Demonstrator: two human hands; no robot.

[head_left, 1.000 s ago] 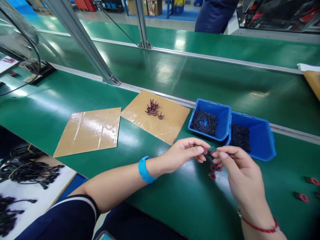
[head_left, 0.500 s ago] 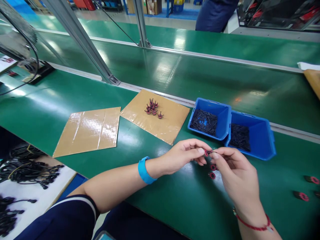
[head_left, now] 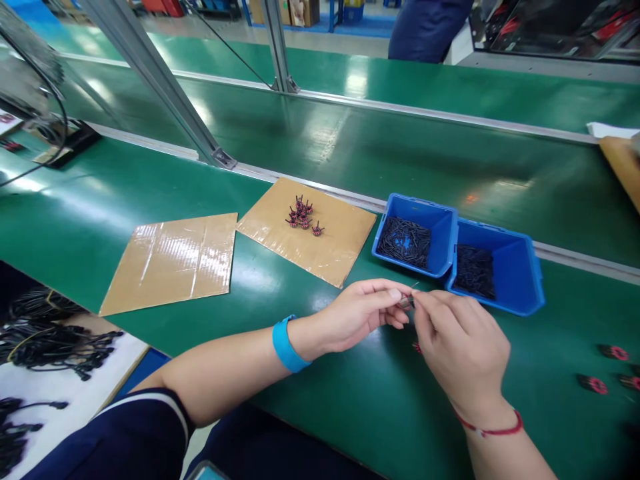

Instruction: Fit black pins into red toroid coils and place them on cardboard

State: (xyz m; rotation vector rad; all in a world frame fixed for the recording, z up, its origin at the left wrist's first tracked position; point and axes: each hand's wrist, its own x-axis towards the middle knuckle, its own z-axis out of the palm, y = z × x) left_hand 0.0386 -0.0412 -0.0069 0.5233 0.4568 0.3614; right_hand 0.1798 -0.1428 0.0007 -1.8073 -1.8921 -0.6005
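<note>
My left hand (head_left: 361,315), with a blue band at the wrist, pinches a small wire-wound ring coil (head_left: 404,303) between thumb and fingers. Most of that coil is hidden by the fingertips; a thin wire end sticks up from it. My right hand (head_left: 463,350) is closed, thumb and forefinger meeting the coil's lead at what looks like a short black sleeve (head_left: 411,302). Below the fingers, another red-and-black coil (head_left: 417,347) shows partly on the green table, the rest covered by my right hand.
Two blue bins (head_left: 533,283) of short black tubes stand beyond my hands. Several coils with black-sleeved legs (head_left: 301,215) sit on a cardboard sheet (head_left: 340,247); another sheet (head_left: 173,267) lies left. More coils (head_left: 593,384) are at right. A metal post (head_left: 160,80) rises at left.
My right hand has turned over and shifted slightly left, closing in on the coil and covering more of the coils on the table. My left hand stays nearly still. The view has shifted slightly.
</note>
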